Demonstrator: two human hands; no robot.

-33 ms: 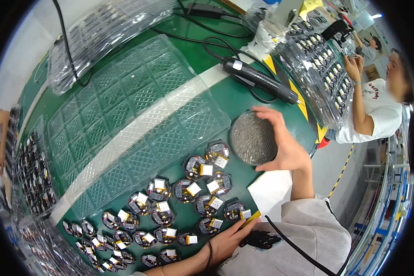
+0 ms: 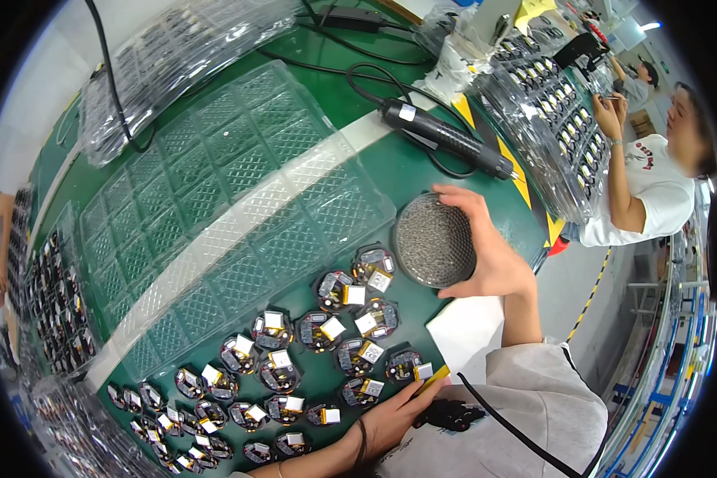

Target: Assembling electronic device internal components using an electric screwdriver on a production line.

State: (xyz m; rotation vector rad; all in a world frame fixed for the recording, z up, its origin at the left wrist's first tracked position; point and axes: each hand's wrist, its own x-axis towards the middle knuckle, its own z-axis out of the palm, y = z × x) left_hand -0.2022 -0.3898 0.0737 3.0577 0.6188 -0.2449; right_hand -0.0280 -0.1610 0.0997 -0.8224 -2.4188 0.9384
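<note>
The right hand (image 2: 498,263) grips a round, clear-walled dish of fine grey granules (image 2: 436,241) at its nine o'clock; the dish shows no long axis. The left hand (image 2: 394,416), farther off toward the dish's half-past six, pinches a slim yellow strip (image 2: 434,380).

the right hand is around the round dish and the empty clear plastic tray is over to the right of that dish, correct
Not quite: the head view shows the clear plastic tray to the left of the round dish. The right hand is indeed around the dish.
</note>
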